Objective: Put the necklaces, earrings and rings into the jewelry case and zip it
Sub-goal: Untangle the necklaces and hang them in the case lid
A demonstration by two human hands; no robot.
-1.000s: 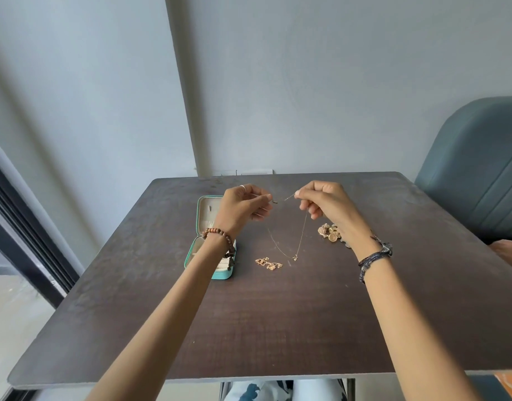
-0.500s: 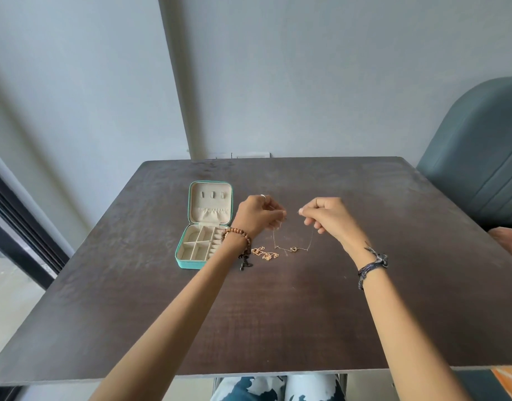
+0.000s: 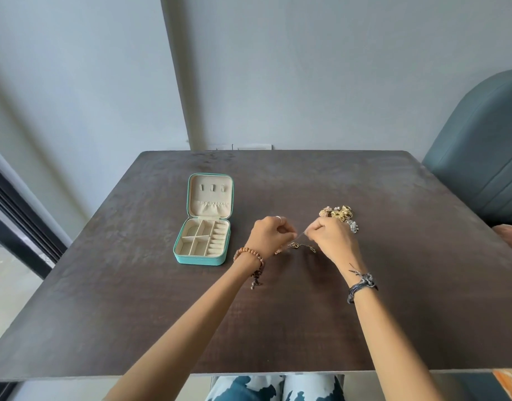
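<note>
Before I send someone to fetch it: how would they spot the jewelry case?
On the dark table, look left of the hands. The jewelry case lies open there, teal outside, cream compartments inside, apart from the gold jewelry heap on the right.

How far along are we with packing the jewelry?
Done: only the case lies open; its compartments look empty. In hand: left hand and right hand pinch a thin necklace over the table. Left: that necklace, the pile behind the right hand, then zipping.

Matt dark wood-grain counter (image 3: 133, 299); teal leatherette jewelry case (image 3: 201, 258) at 10 o'clock — beige velvety lining; glinting gold-metal jewelry pile (image 3: 338, 213).
</note>
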